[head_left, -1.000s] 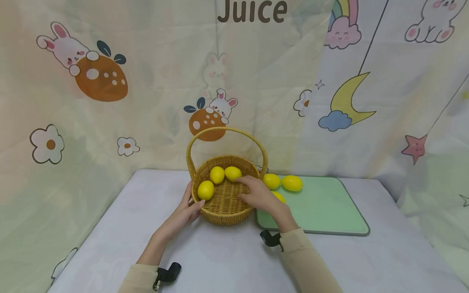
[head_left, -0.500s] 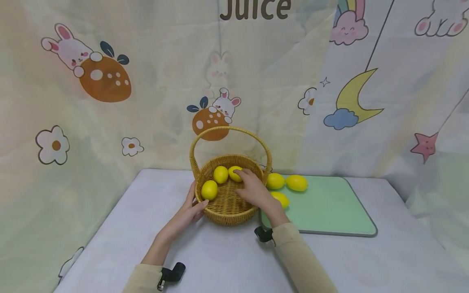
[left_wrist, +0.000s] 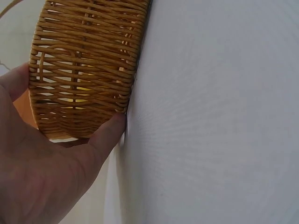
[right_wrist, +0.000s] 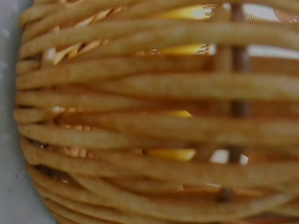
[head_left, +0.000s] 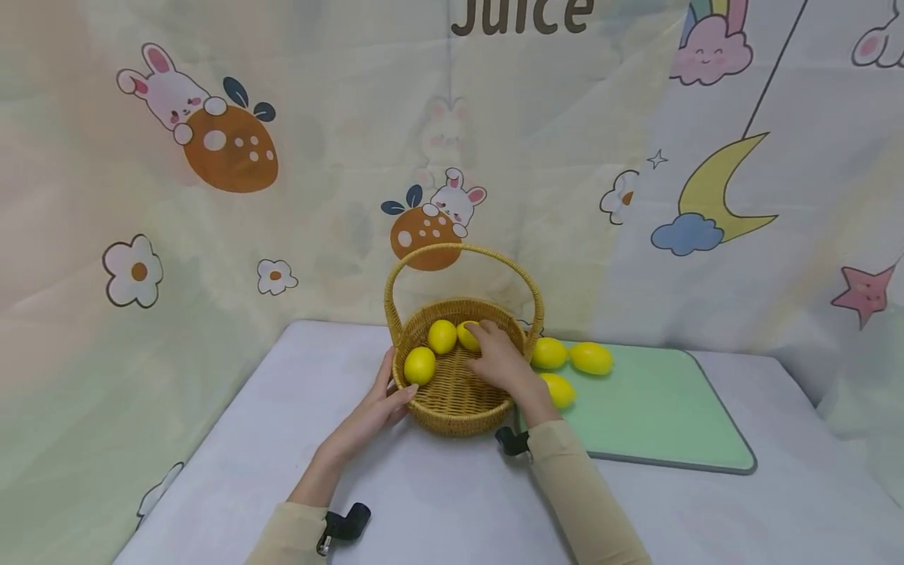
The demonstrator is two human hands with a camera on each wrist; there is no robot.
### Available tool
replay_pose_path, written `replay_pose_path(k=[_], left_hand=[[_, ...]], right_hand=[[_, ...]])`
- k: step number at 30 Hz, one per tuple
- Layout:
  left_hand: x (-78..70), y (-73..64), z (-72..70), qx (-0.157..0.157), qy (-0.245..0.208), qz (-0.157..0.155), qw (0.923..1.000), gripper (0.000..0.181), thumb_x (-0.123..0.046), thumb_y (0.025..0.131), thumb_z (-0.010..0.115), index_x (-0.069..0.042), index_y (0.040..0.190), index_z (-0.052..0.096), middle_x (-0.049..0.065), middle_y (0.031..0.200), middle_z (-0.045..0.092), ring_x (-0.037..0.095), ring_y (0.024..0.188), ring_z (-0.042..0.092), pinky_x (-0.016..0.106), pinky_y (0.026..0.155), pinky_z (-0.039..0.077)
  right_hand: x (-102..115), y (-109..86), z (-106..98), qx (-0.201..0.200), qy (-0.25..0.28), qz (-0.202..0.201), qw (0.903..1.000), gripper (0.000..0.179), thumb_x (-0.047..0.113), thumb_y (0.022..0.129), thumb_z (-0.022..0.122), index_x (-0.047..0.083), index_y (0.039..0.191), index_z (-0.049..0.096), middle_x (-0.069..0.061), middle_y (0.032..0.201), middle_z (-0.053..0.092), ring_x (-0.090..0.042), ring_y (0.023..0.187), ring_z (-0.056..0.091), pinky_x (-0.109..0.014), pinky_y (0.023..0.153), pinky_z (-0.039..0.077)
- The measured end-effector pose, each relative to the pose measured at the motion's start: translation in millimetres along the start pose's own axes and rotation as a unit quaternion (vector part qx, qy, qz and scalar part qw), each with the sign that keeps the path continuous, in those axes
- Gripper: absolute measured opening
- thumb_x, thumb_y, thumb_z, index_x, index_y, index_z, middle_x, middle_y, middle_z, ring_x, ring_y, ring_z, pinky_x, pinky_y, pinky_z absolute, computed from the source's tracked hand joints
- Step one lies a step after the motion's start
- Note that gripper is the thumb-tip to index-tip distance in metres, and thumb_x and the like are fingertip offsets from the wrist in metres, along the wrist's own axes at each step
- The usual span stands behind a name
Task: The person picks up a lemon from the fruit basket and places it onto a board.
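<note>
A round wicker basket (head_left: 457,424) with a tall arched handle stands on the table. My left hand (head_left: 369,417) grips its left side, thumb at the rim; in the left wrist view the fingers reach along the woven wall (left_wrist: 84,70). Two yellow lemons, one in front (head_left: 420,366) and one behind it (head_left: 442,337), lie inside on the left. My right hand (head_left: 500,362) reaches over the right rim, its curled fingers on a third lemon (head_left: 467,336) at the back, which they partly cover. Basket weave (right_wrist: 140,84) fills the right wrist view and hides that hand.
A pale green board (head_left: 657,412) lies right of the basket. On its left part sit three more lemons: two at the back, one near the basket (head_left: 548,353) and one beside it (head_left: 592,358), and one in front (head_left: 559,390). A printed curtain (head_left: 339,157) hangs behind the table.
The head view has turned a little left, so everything sits further right. My right hand has shifted slightly over the third lemon. My left hand keeps its hold on the basket.
</note>
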State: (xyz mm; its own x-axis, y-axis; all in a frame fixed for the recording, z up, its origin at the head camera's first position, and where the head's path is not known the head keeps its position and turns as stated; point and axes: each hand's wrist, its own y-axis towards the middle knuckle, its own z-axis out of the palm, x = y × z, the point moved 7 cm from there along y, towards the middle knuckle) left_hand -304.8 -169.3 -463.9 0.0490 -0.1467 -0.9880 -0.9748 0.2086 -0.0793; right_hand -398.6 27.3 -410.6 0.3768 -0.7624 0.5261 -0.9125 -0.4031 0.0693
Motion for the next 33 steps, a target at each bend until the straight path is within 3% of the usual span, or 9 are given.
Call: replay_pose_path(k=[10, 15, 22, 33], left_hand=[[-2.3, -0.7, 0.4, -0.008, 0.011, -0.002, 0.9999, 0.085, -0.039, 0.101, 0.056, -0.052, 0.153, -0.010, -0.010, 0.166, -0.014, 0.025, 0.156, 0.005, 0.047, 0.119, 0.033], [-0.2, 0.3, -0.8, -0.012, 0.014, -0.002, 0.9998, 0.086, -0.041, 0.100, 0.057, -0.050, 0.154, -0.010, -0.009, 0.167, -0.013, 0.027, 0.156, 0.005, 0.048, 0.119, 0.033], [0.3, -0.7, 0.5, -0.015, 0.017, -0.007, 0.9997, 0.086, -0.041, 0.100, 0.057, -0.051, 0.153, -0.009, -0.009, 0.167, -0.013, 0.026, 0.156, 0.005, 0.047, 0.118, 0.034], [-0.8, -0.7, -0.1, -0.019, 0.016, -0.009, 0.9997, 0.085, -0.042, 0.099, 0.057, -0.053, 0.152, -0.008, -0.008, 0.167, -0.012, 0.026, 0.156, 0.007, 0.046, 0.118, 0.035]], right_hand=[[-1.1, 3.7, 1.9, 0.004, -0.037, -0.002, 0.9993, 0.065, 0.021, 0.091, 0.068, 0.021, 0.151, 0.043, -0.011, 0.161, 0.026, -0.037, 0.146, 0.033, -0.053, 0.111, 0.042], [-1.0, 2.9, 3.2, 0.010, -0.049, 0.004, 0.9988, 0.069, 0.023, 0.091, 0.067, 0.021, 0.154, 0.038, -0.011, 0.162, 0.024, -0.037, 0.145, 0.032, -0.053, 0.109, 0.044], [-3.1, 1.9, 5.3, 0.020, -0.057, 0.014, 0.9981, 0.072, 0.022, 0.089, 0.067, 0.023, 0.154, 0.037, -0.011, 0.150, 0.035, -0.033, 0.131, 0.044, -0.049, 0.098, 0.049], [3.1, 0.8, 8.6, 0.033, -0.051, -0.032, 0.9976, 0.057, 0.015, 0.088, 0.068, 0.016, 0.143, 0.053, -0.008, 0.141, 0.051, -0.026, 0.125, 0.053, -0.045, 0.105, 0.047]])
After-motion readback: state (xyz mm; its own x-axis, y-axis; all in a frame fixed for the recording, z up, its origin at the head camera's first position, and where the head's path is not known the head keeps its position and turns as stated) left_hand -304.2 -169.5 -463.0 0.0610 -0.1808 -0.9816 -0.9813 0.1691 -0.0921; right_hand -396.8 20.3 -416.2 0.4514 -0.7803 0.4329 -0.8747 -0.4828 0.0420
